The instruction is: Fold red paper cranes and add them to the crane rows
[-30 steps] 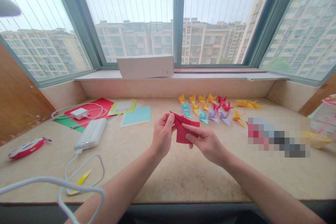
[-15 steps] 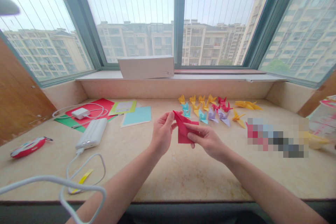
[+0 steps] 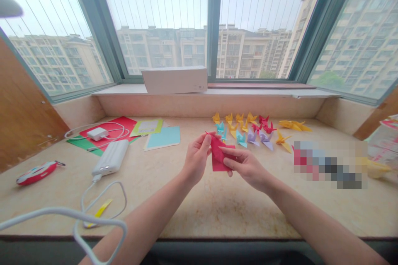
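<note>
A folded piece of red origami paper (image 3: 219, 161) is held in the air above the stone counter (image 3: 224, 215). My left hand (image 3: 198, 155) pinches its upper left corner between thumb and fingers. On the lower right part, my right hand (image 3: 244, 161) grips it with the thumb in front and fingertips behind. Beyond the hands stand several small paper cranes: yellow cranes (image 3: 239, 118), light blue cranes (image 3: 241, 138), purple cranes (image 3: 266, 139) and red cranes (image 3: 265, 122).
On the left lie red paper (image 3: 121, 126), a blue paper stack (image 3: 164, 137), a white power bank (image 3: 111, 157) with a cable (image 3: 56, 213), and a red-handled cutter (image 3: 37, 173). A white box (image 3: 175, 80) rests on the sill. A blurred patch (image 3: 329, 165) covers something at right.
My left thumb has shifted onto the paper's upper left corner, which now looks more folded over. My right hand keeps its grip. The view has moved slightly.
</note>
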`<state>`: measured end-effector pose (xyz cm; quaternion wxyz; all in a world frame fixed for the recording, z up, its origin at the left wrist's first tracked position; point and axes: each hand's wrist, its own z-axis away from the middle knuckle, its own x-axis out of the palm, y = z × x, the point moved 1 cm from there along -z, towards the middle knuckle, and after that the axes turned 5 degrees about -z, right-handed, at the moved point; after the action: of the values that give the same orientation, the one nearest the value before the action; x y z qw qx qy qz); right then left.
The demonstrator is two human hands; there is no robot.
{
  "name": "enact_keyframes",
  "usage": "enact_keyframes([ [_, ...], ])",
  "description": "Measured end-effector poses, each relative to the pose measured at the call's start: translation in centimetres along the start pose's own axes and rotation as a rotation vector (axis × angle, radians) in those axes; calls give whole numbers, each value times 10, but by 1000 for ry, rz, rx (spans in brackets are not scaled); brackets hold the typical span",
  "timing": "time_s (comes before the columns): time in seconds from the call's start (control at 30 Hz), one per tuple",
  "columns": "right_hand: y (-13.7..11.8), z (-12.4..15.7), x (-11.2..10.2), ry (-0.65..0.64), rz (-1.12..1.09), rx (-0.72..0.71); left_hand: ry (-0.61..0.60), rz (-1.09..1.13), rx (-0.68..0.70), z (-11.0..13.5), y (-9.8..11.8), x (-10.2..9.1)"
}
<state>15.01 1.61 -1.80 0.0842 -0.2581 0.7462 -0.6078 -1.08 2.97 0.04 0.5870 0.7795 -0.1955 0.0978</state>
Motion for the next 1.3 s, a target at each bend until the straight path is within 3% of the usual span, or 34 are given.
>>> enact_keyframes([
  [0.83,4,-1,-2,45,29,-1,71,-10,9,-1,2,-2],
  [1.3,10,-2,-5,42,179,-37,175,-77,27,-2,3,-3],
])
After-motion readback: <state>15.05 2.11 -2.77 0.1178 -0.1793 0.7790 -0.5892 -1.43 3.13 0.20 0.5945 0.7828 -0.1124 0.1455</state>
